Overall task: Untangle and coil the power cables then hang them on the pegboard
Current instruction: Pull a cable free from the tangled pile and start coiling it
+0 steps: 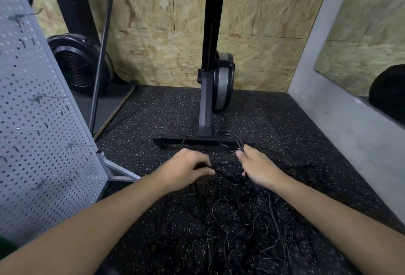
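A tangled heap of thin black power cables (pixel 236 215) lies on the speckled black rubber floor in front of me. My right hand (pixel 257 166) grips a small bundle of cable loops (pixel 230 139) that sticks out beyond its fingers toward the machine's base. My left hand (pixel 186 166) is curled round a cable strand at the far edge of the heap, close beside the right hand. The grey pegboard (pixel 41 134) stands at the left on a metal foot, with several wire hooks (pixel 73 144) on it, all bare.
A black exercise machine (pixel 211 90) stands upright just beyond my hands, its crossbar foot (pixel 197 141) touching the cables. A fan-wheel machine (pixel 79 64) is at the back left. A grey wall with a mirror (pixel 341 108) runs along the right.
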A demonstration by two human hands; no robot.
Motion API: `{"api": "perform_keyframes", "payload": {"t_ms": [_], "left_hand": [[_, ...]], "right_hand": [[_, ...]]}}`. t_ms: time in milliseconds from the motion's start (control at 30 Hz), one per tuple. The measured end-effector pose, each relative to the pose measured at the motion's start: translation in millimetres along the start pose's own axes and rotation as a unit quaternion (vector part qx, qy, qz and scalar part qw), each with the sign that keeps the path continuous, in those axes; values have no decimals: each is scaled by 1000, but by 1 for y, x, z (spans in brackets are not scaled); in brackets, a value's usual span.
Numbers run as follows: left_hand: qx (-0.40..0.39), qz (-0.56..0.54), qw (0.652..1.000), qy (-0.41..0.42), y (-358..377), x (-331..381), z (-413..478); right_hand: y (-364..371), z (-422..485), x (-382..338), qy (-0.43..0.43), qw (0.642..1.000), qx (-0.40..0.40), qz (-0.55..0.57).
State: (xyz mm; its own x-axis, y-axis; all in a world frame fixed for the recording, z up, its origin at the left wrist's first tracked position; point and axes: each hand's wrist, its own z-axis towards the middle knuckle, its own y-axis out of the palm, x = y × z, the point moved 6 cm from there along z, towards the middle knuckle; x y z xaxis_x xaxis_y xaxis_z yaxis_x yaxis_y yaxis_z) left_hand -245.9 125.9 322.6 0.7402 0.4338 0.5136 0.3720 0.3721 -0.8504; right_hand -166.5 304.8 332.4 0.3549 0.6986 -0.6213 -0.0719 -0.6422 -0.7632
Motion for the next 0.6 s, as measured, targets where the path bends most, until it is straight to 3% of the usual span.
{"api": "perform_keyframes", "payload": {"t_ms": [167, 333, 433, 600], "left_hand": [[98, 15, 993, 66, -18, 27, -1], [154, -25, 987, 28, -31, 23, -4], [162, -10, 987, 20, -33, 20, -4], [166, -20, 986, 8, -31, 15, -4]], "right_hand": [[5, -12, -14, -29, 997, -46, -50], [19, -16, -18, -56, 990, -126, -36], [28, -18, -22, -98, 977, -169, -88], [34, -14, -24, -145, 970, -139, -139]]}}
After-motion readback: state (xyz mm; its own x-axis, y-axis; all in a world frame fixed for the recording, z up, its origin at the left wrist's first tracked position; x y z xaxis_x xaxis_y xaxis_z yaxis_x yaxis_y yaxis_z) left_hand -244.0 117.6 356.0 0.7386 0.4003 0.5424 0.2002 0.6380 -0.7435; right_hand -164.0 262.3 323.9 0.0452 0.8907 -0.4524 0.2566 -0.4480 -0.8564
